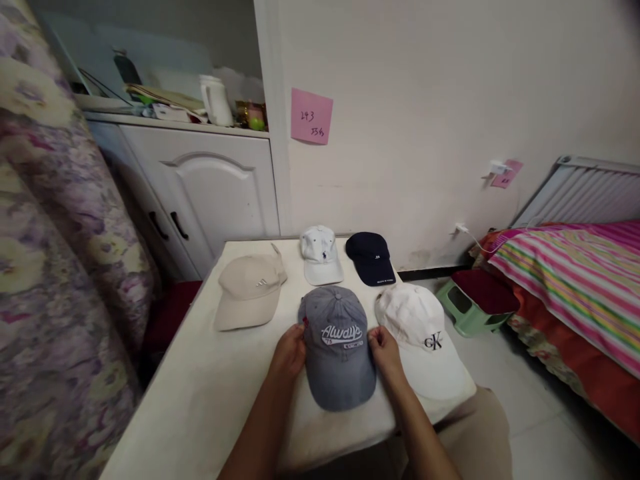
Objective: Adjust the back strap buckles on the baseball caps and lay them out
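A grey-blue denim cap (336,347) with white "Always" lettering lies on the white table (215,393), brim toward me. My left hand (290,352) grips its left side with curled fingers. My right hand (384,350) grips its right side the same way. Beside my right hand lies a white cap (423,337) with a black logo. A beige cap (250,291) rests to the left. At the table's far edge sit a small white cap (320,255) and a navy cap (371,258).
A floral-covered bulk (55,267) stands close on the left. White cupboard doors (210,187) and a cluttered shelf lie behind the table. A green stool (473,303) and a striped bed (575,280) stand to the right. A pink note (311,116) hangs on the wall.
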Motion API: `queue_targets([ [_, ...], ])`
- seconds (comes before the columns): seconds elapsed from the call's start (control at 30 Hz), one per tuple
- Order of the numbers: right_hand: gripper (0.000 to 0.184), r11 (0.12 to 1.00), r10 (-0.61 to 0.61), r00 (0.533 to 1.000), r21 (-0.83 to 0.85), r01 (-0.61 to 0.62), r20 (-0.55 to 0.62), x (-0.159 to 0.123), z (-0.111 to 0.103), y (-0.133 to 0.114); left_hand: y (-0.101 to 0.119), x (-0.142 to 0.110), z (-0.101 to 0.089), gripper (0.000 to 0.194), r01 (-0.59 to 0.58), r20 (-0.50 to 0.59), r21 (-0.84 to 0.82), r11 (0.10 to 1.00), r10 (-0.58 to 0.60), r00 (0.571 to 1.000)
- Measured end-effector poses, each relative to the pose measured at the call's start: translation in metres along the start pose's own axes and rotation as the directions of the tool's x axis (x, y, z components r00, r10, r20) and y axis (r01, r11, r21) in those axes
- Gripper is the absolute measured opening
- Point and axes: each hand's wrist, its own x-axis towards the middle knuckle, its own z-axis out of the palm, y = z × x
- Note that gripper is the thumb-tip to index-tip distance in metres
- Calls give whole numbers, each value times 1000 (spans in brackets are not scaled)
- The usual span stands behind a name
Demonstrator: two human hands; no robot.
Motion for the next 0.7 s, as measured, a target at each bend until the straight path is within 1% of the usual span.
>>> queue_targets([
  [0.17, 16, 1000, -8, 1000, -6, 8, -2, -1, 0, -1, -6, 3, 10, 24, -52, -83, 100, 994, 60, 995],
  [0.23, 16, 1000, -9, 1000, -11, 9, -6, -2, -1, -1, -10, 0, 13, 24, -90, -127, 147, 985, 109, 986],
  [0.3, 16, 1000, -13, 1000, -16, 13, -11, -4, -2, -2, -14, -5, 14, 28, -138, -188, 197, 971, 175, 966],
  [0.4, 17, 1000, -21, 1000, -23, 20, -15, -6, -5, -3, -18, -14, 13, 48, -199, -254, 271, 942, 269, 929],
  [0.5, 17, 999, -27, 1000, -30, 27, -16, -8, -7, -4, -21, -26, 8, 55, -222, -241, 326, 919, 308, 921],
  [0.7, 19, 999, -21, 1000, -47, 21, -7, -13, -9, -7, -25, -59, -3, 55, -214, -158, 407, 888, 300, 941],
])
